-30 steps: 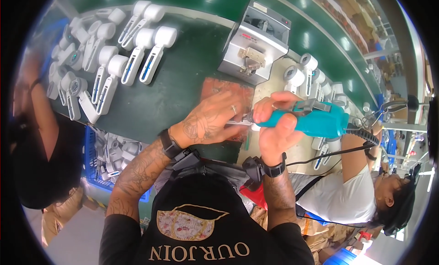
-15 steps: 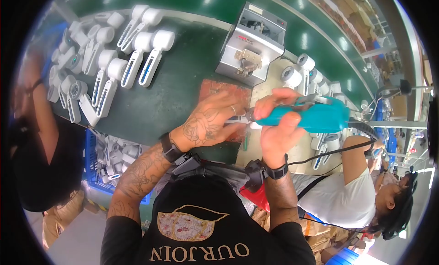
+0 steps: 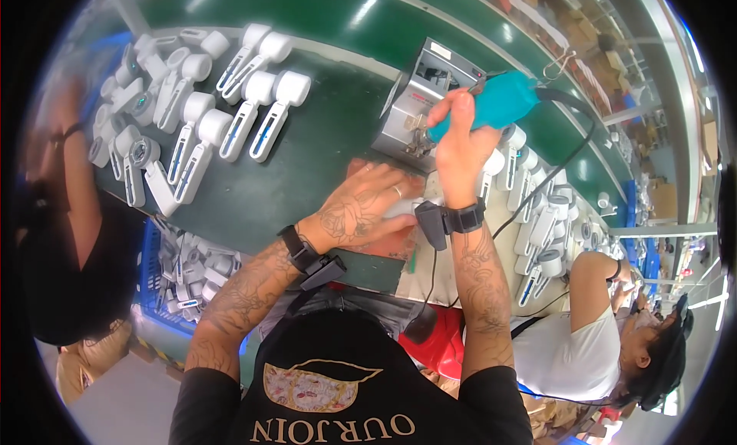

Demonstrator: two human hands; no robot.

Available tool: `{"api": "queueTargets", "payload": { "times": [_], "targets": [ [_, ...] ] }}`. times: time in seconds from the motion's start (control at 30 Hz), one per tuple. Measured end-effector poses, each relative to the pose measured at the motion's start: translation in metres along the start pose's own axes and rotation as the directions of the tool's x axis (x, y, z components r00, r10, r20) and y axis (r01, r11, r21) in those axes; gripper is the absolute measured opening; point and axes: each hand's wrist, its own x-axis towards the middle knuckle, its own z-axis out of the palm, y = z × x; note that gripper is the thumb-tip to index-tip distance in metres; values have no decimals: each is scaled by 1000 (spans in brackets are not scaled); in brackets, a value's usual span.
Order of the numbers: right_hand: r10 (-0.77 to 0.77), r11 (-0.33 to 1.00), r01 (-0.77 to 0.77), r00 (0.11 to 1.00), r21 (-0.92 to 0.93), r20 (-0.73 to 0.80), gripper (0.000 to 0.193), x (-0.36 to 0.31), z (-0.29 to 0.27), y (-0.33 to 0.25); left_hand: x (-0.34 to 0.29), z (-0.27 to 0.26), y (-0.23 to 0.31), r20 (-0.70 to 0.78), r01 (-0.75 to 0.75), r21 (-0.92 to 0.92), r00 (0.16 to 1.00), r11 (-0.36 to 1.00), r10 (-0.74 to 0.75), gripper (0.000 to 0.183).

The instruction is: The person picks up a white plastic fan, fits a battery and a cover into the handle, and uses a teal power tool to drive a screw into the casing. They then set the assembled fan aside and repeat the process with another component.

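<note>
In the head view, your left hand (image 3: 361, 207) lies low over the reddish pad (image 3: 390, 248), fingers reaching across it with the thumb set apart from them. Between thumb and fingers you hold a white piece (image 3: 401, 209) against the pad, most of it hidden by your hand (so its full shape cannot be told).

Your right hand (image 3: 466, 134) is closed around a teal power tool (image 3: 503, 99), raised beyond the pad and tilted, its nose pointing down and to the left. That nose is at the front of the grey metal machine (image 3: 414, 99), just by the small metal bracket (image 3: 414, 135) there; whether the two touch, you cannot tell from this angle. A black cord (image 3: 549, 172) loops from the tool's rear end and down past your right forearm.

To your left on the dark green table mat (image 3: 322, 130), white handheld fans (image 3: 280, 115) lie in a slanting cluster, several with blue strips along their handles. More fans (image 3: 530, 222) lie to the right of the machine. Below the table's left edge, a blue crate (image 3: 150, 280) holds white parts (image 3: 188, 268). A co-worker in black (image 3: 77, 268) is at your left; another in white (image 3: 572, 349) is at your right.
</note>
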Motion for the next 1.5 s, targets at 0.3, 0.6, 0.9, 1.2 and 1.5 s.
{"api": "queueTargets", "payload": {
  "times": [0.3, 0.6, 0.9, 1.2, 1.5],
  "targets": [
    [187, 977, -183, 982, 109, -34, 32, -38, -7, -21, -1, -1, -5, 33, 45, -30, 998, 999, -44, 51],
    [212, 970, -209, 977, 125, -11, 43, -62, -35, -35, -1, 0, 1, 4, 92, -43, 996, 995, -92, 37],
    [172, 972, -175, 984, 158, 37, 40, -70, -36, -15, 1, 6, -1, -13, 63, -18, 998, 998, -63, 35],
    [198, 972, -202, 979, 120, 37, 37, -67, -32, -15, 0, 6, -3, -22, 42, 9, 999, 999, -42, 32],
    [25, 1000, -26, 999, -6, -47, 30, -2, 1, -23, -4, -1, -1, 15, 32, -11, 999, 999, -32, 47]
  ]
}}
